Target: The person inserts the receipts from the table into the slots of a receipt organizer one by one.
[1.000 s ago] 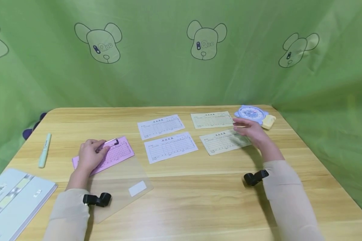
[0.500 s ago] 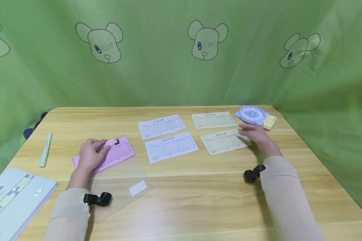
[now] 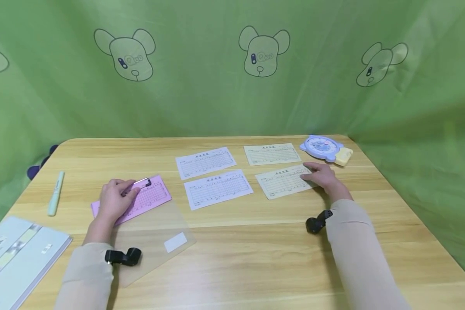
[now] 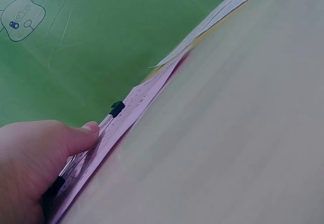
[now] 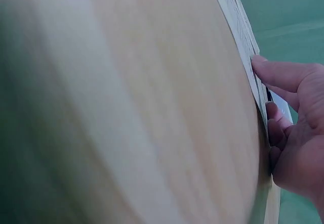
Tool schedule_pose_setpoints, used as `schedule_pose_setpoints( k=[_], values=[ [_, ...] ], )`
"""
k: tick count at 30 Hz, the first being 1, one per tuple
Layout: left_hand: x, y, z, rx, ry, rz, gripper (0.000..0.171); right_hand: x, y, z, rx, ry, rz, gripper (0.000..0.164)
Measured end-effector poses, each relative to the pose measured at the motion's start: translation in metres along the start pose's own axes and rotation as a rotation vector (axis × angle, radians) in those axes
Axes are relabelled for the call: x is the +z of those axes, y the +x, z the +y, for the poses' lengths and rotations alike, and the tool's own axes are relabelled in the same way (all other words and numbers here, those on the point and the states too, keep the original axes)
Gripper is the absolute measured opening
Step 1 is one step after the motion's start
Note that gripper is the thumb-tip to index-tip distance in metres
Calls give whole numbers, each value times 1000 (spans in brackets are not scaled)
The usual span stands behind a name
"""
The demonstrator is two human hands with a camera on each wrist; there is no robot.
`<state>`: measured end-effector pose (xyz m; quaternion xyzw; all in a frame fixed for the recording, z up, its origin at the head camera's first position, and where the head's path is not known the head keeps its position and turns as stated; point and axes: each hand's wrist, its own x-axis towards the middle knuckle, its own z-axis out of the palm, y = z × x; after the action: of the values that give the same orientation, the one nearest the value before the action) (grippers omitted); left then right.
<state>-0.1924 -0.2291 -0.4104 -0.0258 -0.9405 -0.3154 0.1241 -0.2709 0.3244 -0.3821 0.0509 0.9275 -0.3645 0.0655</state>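
In the head view a pink printed slip (image 3: 155,196) lies at the top of a translucent clipboard (image 3: 151,232). My left hand (image 3: 116,198) grips the clipboard's metal clip (image 3: 142,182), thumb across it, as the left wrist view shows. My right hand (image 3: 322,177) is at the right edge of the nearer pale yellow slip (image 3: 280,181). Its thumb touches the slip's face, and the other fingers are by the edge. That slip lies flat on the table. Behind it is a second pale yellow slip (image 3: 272,154).
Two white slips, the farther (image 3: 205,162) and the nearer (image 3: 218,189), lie mid-table. At back right are a blue toy clock (image 3: 321,147) and a yellow block (image 3: 343,156). A pale green pen (image 3: 56,193) and a light blue notebook (image 3: 21,258) are on the left.
My right hand has come down and slightly left, from above the right end of the nearer yellow slip onto its edge. The left hand has stayed on the clip.
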Motion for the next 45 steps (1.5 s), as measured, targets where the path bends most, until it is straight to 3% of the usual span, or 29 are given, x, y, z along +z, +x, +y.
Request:
schedule_pose_setpoints(
  k=[7, 14, 20, 26, 29, 36, 45],
  values=[
    [0, 0, 2, -6, -4, -5, 40, 0, -6, -1, -24, -54, 37, 56],
    [-1, 0, 1, -7, -4, -6, 41, 4, -10, -1, -87, -38, 68, 49],
    [0, -1, 0, 1, -7, 6, 39, 7, -14, -2, -81, -15, 96, 51],
    [0, -1, 1, 0, -9, 6, 38, 4, -16, 0, -121, -18, 154, 31],
    [0, -1, 1, -1, -7, 7, 38, 0, -18, 0, -114, 37, 119, 29],
    [1, 0, 2, 13, -4, 18, 38, -14, -28, 9, -5, 207, -18, 43],
    [0, -2, 2, 9, -12, 16, 37, -22, -40, 2, -50, 489, -81, 26]
  ],
)
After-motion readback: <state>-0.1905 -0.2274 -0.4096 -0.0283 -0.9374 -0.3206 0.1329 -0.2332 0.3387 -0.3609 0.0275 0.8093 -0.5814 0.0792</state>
